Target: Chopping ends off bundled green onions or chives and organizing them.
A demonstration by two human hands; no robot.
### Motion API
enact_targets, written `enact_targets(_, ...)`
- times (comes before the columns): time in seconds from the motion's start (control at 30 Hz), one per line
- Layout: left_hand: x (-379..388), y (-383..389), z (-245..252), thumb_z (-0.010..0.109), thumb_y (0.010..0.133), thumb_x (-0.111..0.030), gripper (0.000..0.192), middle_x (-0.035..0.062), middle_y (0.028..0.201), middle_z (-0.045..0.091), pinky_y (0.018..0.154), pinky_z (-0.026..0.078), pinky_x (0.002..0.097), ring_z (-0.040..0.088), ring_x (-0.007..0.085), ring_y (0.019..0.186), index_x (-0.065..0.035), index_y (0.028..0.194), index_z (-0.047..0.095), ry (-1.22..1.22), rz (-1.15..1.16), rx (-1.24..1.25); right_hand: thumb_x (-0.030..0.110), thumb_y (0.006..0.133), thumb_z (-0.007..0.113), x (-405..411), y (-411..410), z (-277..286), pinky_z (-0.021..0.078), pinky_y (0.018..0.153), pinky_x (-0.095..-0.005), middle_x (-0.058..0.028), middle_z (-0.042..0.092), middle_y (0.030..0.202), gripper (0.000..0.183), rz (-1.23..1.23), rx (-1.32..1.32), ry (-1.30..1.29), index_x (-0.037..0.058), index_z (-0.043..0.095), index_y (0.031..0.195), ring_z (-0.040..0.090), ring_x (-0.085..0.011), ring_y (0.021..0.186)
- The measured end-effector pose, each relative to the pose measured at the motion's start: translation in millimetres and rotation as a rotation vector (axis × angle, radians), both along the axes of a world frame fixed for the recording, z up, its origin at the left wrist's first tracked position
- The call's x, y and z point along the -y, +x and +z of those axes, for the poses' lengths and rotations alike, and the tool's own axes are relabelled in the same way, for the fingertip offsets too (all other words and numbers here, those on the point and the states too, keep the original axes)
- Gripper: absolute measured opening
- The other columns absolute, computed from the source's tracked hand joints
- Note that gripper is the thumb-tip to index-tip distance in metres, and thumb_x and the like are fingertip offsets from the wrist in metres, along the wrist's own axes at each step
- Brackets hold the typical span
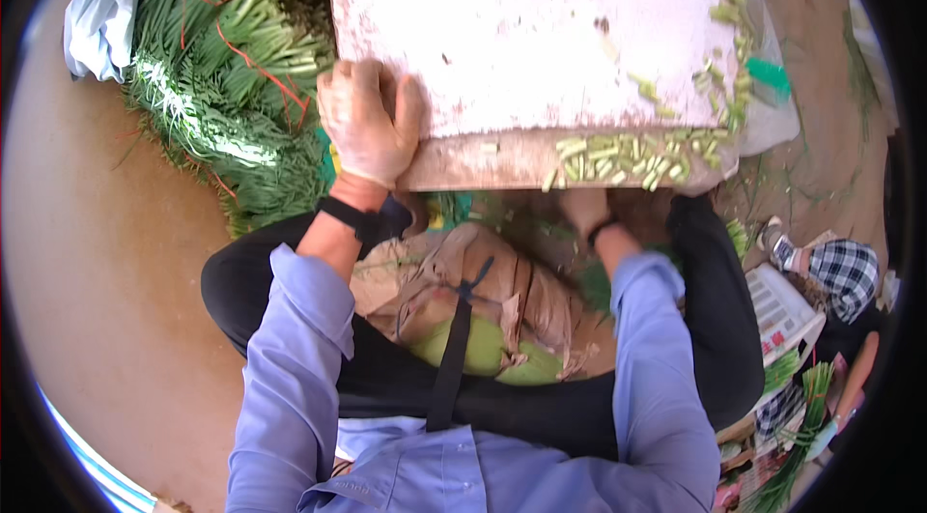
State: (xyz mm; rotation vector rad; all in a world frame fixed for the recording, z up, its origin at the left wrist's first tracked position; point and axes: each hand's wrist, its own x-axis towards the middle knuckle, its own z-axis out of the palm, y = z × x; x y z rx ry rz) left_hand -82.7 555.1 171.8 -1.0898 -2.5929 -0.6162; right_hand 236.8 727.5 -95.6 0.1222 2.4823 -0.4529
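Note:
A white board (536,42), stained along its rim, lies before me with cut pieces of green stalk (615,158) along its near and right edges. My left hand (373,122), apparently in a thin pale glove, grips its near left corner, fingers curled and thumb against the edge. Under the near edge reaches my right hand (585,209); its fingers are hidden beneath the board, so what they hold cannot be told. Bundles of long green stalks (246,35) tied with red string are piled left of the board, beside my left hand.
Between my legs is a brown wrapped bundle (471,267) with green showing and a dark strap (450,361). A clear plastic sheet (775,107) hangs at the board's right. Another person's arm (858,375) is at lower right, near a white crate (782,303) and a green bunch (815,397).

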Motion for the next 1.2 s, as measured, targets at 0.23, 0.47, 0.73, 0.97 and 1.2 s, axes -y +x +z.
enact_targets(0.23, -12.5, 3.4, -3.3, 0.070, 0.094, -0.026, 0.024, 0.0125, 0.086, 0.053, 0.080, 0.040, 0.0474, 0.050, 0.0339, 0.085, -0.0051, 0.094, 0.060, 0.050, -0.033, 0.053, 0.022, 0.091, 0.065, -11.1, -2.4, 0.2, 0.0531, 0.092, -0.0533, -0.0208, 0.075, 0.114, 0.027, -0.485, -0.104, -0.153, 0.0067, 0.076, 0.110, 0.070, -0.0396, 0.110)
enact_targets(0.47, -8.5, -1.4, -2.0, 0.072, 0.091, -0.029, 0.025, 0.0122, 0.082, 0.054, 0.077, 0.041, 0.0483, 0.051, 0.0353, 0.081, -0.0077, 0.089, 0.060, 0.016, -0.001, 0.000, 0.034, 0.100, 0.061, 17.1, 20.1, 18.5, 0.0566, 0.091, -0.0518, -0.0192, 0.075, 0.117, 0.037, -0.362, -0.007, -0.146, 0.0075, 0.071, 0.124, 0.071, -0.0397, 0.106)
enact_targets(0.73, -2.7, 1.2, -0.1, 0.071, 0.093, -0.027, 0.024, 0.0122, 0.086, 0.054, 0.079, 0.041, 0.0477, 0.050, 0.0342, 0.083, -0.0060, 0.095, 0.060, 0.005, -0.010, 0.002, 0.025, 0.098, 0.061, 19.3, 20.7, 29.3, 0.0539, 0.097, -0.0503, -0.0235, 0.073, 0.119, 0.034, -0.443, -0.061, -0.155, 0.0076, 0.071, 0.126, 0.069, -0.0394, 0.112)
enact_targets(0.97, -1.4, 2.5, -3.0, 0.070, 0.094, -0.025, 0.024, 0.0127, 0.089, 0.055, 0.082, 0.041, 0.0478, 0.050, 0.0335, 0.087, -0.0048, 0.099, 0.059, -0.016, -0.012, 0.048, 0.028, 0.101, 0.056, -6.8, 2.5, 2.0, 0.0547, 0.098, -0.0487, -0.0182, 0.071, 0.127, 0.037, -0.313, -0.072, -0.062, 0.0083, 0.068, 0.131, 0.069, -0.0389, 0.112)
enact_targets(1.2, -9.2, 0.7, 0.9, 0.071, 0.092, -0.024, 0.021, 0.0127, 0.085, 0.053, 0.077, 0.040, 0.0471, 0.049, 0.0327, 0.083, -0.0062, 0.092, 0.059, 0.034, -0.004, 0.027, 0.030, 0.098, 0.060, 1.8, -11.7, 30.2, 0.0531, 0.097, -0.0527, -0.0208, 0.073, 0.122, 0.036, -0.337, 0.052, -0.099, 0.0095, 0.072, 0.126, 0.068, -0.0398, 0.114)
